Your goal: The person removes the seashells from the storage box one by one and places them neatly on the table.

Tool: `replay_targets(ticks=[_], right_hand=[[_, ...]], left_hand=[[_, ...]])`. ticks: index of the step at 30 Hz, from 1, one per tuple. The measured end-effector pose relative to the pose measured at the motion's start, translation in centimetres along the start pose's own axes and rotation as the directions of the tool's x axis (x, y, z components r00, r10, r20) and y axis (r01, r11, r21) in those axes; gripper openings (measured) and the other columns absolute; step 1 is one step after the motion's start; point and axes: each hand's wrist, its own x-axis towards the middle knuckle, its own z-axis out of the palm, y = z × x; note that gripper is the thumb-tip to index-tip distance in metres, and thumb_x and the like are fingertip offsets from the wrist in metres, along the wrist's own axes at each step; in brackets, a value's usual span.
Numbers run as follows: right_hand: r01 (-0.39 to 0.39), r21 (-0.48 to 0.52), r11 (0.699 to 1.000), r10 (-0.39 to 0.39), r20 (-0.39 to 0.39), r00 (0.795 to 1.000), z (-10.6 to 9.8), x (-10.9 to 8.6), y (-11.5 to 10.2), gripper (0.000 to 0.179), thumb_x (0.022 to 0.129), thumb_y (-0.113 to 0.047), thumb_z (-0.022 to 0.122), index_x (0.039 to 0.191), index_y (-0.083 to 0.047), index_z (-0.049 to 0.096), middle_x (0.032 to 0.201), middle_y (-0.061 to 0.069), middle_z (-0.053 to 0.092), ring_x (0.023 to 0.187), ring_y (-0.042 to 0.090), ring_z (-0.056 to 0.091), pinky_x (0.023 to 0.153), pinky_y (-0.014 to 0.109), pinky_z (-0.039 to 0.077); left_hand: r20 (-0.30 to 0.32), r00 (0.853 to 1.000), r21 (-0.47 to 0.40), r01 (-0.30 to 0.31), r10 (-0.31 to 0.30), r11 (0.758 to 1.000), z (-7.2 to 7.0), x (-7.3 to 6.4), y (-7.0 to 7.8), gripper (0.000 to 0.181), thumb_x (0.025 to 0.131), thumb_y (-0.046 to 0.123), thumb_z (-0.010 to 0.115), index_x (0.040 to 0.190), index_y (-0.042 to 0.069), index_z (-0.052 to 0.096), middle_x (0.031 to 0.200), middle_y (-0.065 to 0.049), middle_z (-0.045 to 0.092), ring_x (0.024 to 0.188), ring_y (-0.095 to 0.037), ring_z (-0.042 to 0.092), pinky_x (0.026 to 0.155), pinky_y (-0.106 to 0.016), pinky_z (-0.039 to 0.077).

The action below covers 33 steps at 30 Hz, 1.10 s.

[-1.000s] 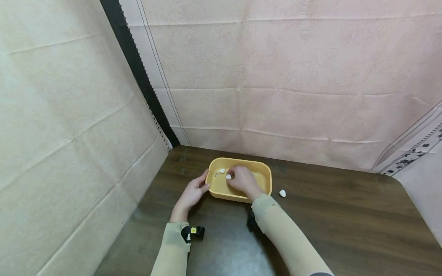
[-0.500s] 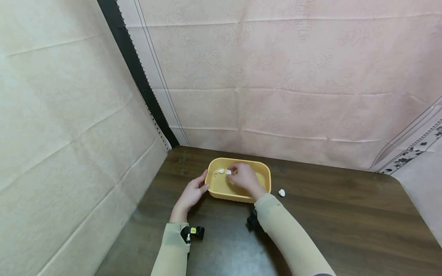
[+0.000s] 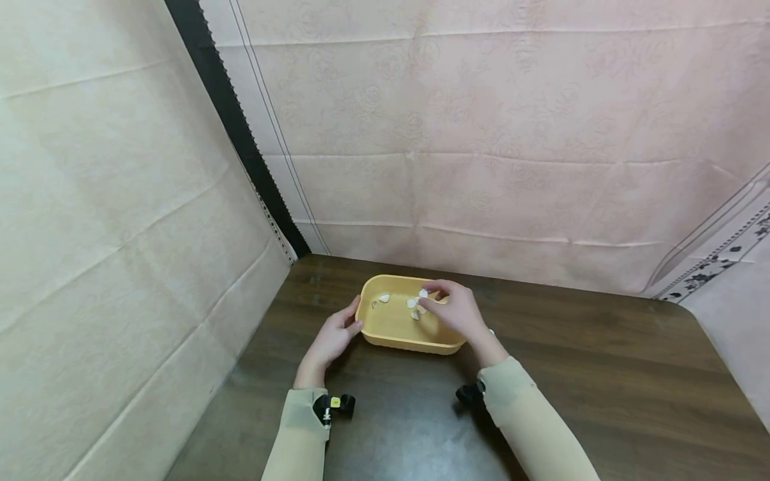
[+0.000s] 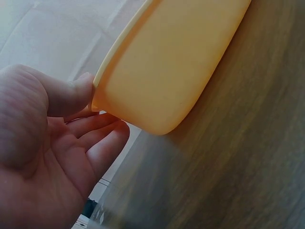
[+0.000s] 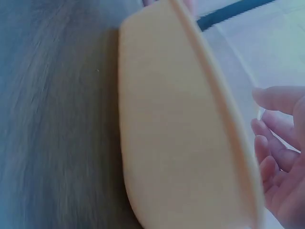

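Observation:
A yellow plastic tray [image 3: 397, 345] rests on the table, holding several small white pieces that look like garlic cloves. My left hand [image 3: 333, 339] grips its left end; in the left wrist view the thumb [image 4: 71, 98] lies on the rim and the fingers sit underneath. Over the tray's right half, my right hand [image 3: 458, 312] pinches a white clove [image 3: 424, 293] between thumb and index finger. Below it lie more cloves [image 3: 412, 303] near the middle, and another clove [image 3: 384, 298] lies towards the left. The right wrist view shows only a pale sliver between the fingertips.
Just right of the tray, one clove [image 3: 492, 332] lies on the dark wooden table [image 3: 601, 361], mostly hidden by my right wrist. Pale patterned cloth [image 3: 481, 167] hangs behind the table and along its left side.
My right hand has moved right across the tray with the clove, uncovering several cloves in the middle. The clove outside the tray has become mostly hidden. My left hand keeps its place.

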Motion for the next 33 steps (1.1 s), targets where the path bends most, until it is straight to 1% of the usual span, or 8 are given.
replay_targets(ticks=[3, 6, 10, 13, 18, 24, 30, 33], right_hand=[[0.021, 0.017, 1.0, -0.02, -0.054, 0.998, -1.7, -1.3, 0.6, 0.034, 0.092, -0.025, 0.087, 0.121, -0.011, 0.081, 0.11, 0.002, 0.079, 0.096, 0.023, 0.069, 0.081, 0.038, 0.055], [0.008, 0.028, 1.0, -0.006, -0.098, 0.995, -3.3, -2.6, 1.3, 0.032, 0.092, -0.026, 0.087, 0.121, -0.014, 0.081, 0.109, 0.003, 0.078, 0.094, 0.023, 0.068, 0.078, 0.035, 0.055], [-0.045, 0.057, 0.997, 0.052, -0.128, 0.99, -5.0, -4.1, 2.5, 0.036, 0.093, -0.028, 0.086, 0.124, -0.011, 0.079, 0.108, 0.006, 0.077, 0.094, 0.022, 0.066, 0.072, 0.028, 0.056], [-0.098, 0.063, 0.993, 0.106, -0.129, 0.986, -6.1, -5.2, 3.5, 0.04, 0.095, -0.031, 0.085, 0.128, -0.01, 0.077, 0.111, 0.007, 0.076, 0.098, 0.022, 0.066, 0.072, 0.024, 0.056], [-0.171, 0.043, 0.984, 0.175, -0.102, 0.979, -7.9, -6.9, 5.5, 0.044, 0.097, -0.036, 0.082, 0.131, -0.009, 0.075, 0.116, 0.008, 0.075, 0.104, 0.023, 0.066, 0.079, 0.022, 0.055], [-0.206, -0.003, 0.979, 0.206, -0.029, 0.978, -9.6, -8.1, 7.4, 0.042, 0.098, -0.035, 0.081, 0.13, -0.008, 0.075, 0.114, 0.009, 0.075, 0.104, 0.022, 0.067, 0.08, 0.022, 0.056], [-0.263, 0.02, 0.965, 0.262, 0.055, 0.964, -10.3, -8.7, 8.1, 0.044, 0.097, -0.026, 0.082, 0.133, -0.001, 0.072, 0.115, 0.012, 0.075, 0.1, 0.022, 0.069, 0.076, 0.024, 0.057], [-0.285, 0.0, 0.959, 0.284, 0.069, 0.956, -10.3, -8.8, 8.4, 0.041, 0.096, -0.025, 0.083, 0.129, -0.002, 0.074, 0.112, 0.01, 0.076, 0.099, 0.022, 0.068, 0.076, 0.025, 0.057]], left_hand=[[0.001, 1.0, 0.001, 0.004, -0.004, 1.0, 0.0, 0.1, 0.0, 0.061, 0.109, 0.002, 0.056, 0.166, 0.003, 0.033, 0.172, -0.012, 0.031, 0.158, -0.032, 0.031, 0.125, -0.051, 0.03], [-0.006, 1.0, -0.003, 0.006, -0.006, 1.0, 0.0, 0.0, 0.0, 0.061, 0.109, 0.002, 0.057, 0.165, 0.003, 0.034, 0.172, -0.012, 0.031, 0.157, -0.032, 0.032, 0.125, -0.051, 0.031], [-0.009, 1.0, -0.005, 0.001, -0.001, 1.0, -0.1, -0.1, -0.1, 0.061, 0.109, 0.002, 0.057, 0.165, 0.002, 0.034, 0.172, -0.012, 0.031, 0.157, -0.033, 0.032, 0.125, -0.05, 0.03], [-0.005, 1.0, 0.0, -0.006, 0.006, 1.0, -0.1, 0.0, -0.1, 0.06, 0.109, 0.002, 0.057, 0.164, 0.001, 0.034, 0.172, -0.012, 0.031, 0.157, -0.033, 0.032, 0.126, -0.05, 0.029], [0.003, 1.0, -0.004, -0.014, 0.014, 1.0, -0.1, 0.1, -0.1, 0.06, 0.109, 0.003, 0.056, 0.165, 0.0, 0.033, 0.172, -0.014, 0.031, 0.158, -0.033, 0.03, 0.126, -0.051, 0.028], [-0.002, 1.0, -0.01, -0.012, 0.012, 1.0, -0.1, 0.2, -0.1, 0.06, 0.109, 0.003, 0.057, 0.165, 0.002, 0.035, 0.172, -0.013, 0.032, 0.158, -0.033, 0.031, 0.126, -0.052, 0.029], [0.004, 1.0, -0.008, -0.017, 0.018, 1.0, -0.1, 0.2, 0.0, 0.06, 0.109, 0.004, 0.058, 0.164, 0.001, 0.035, 0.171, -0.015, 0.033, 0.157, -0.034, 0.031, 0.126, -0.053, 0.028], [0.004, 1.0, -0.004, -0.017, 0.017, 1.0, -0.1, 0.2, -0.2, 0.06, 0.109, 0.004, 0.057, 0.164, 0.001, 0.035, 0.171, -0.015, 0.032, 0.157, -0.034, 0.031, 0.126, -0.053, 0.028]])
